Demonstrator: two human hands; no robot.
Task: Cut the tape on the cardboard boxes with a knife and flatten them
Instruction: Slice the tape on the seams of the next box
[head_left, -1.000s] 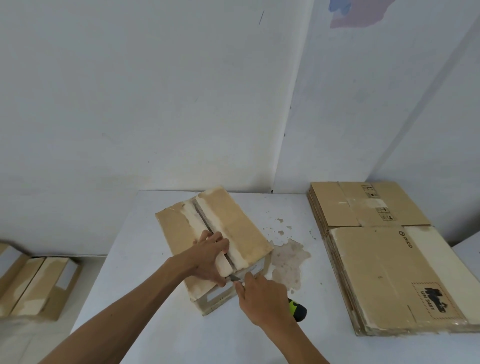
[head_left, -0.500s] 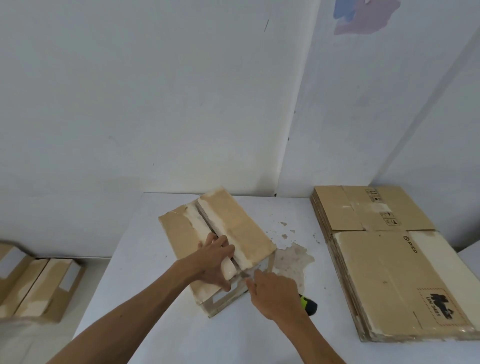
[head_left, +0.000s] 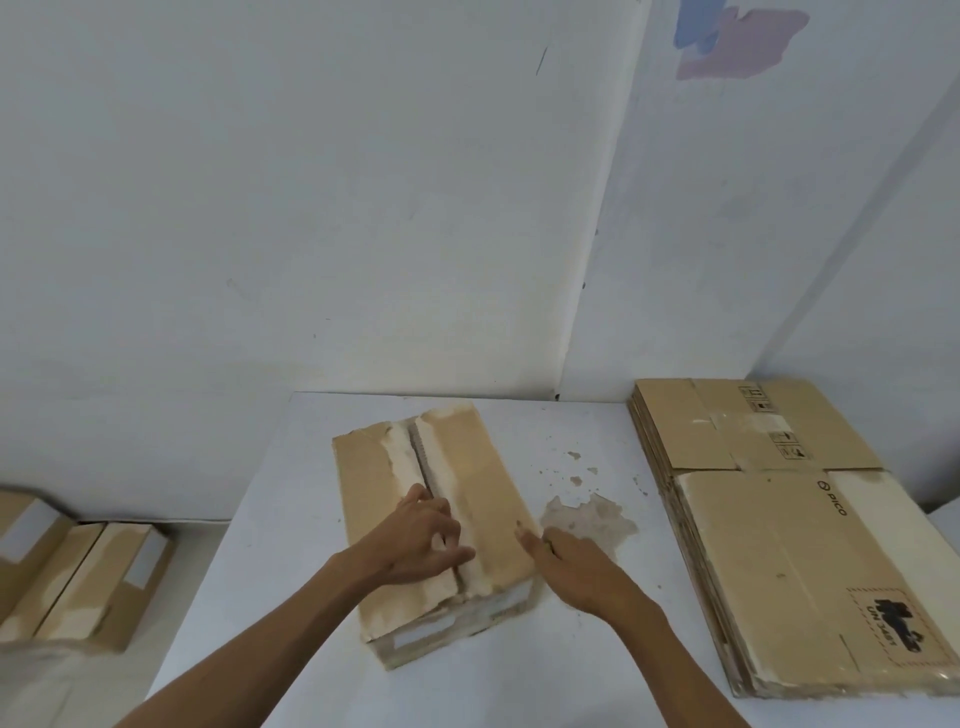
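A small cardboard box (head_left: 483, 488) lies on the white table (head_left: 291, 571), its two top flaps meeting at a seam that is split open along its length. My left hand (head_left: 423, 540) rests on the left flap, fingertips at the seam and thumb stretched toward the near end. My right hand (head_left: 576, 569) lies low on the table against the box's right side, with its index finger pointing at the box edge. The knife (head_left: 548, 543) is almost wholly hidden under that hand; only a small dark sliver shows.
A stack of flattened cardboard boxes (head_left: 779, 545) fills the table's right side. A patch of worn paint (head_left: 587, 514) marks the table between box and stack. More boxes (head_left: 78, 577) stand on the floor at left. White walls close the back.
My right hand moved from the box's near end to its right side, and the green knife handle is no longer visible. My left hand slid slightly farther along the seam.
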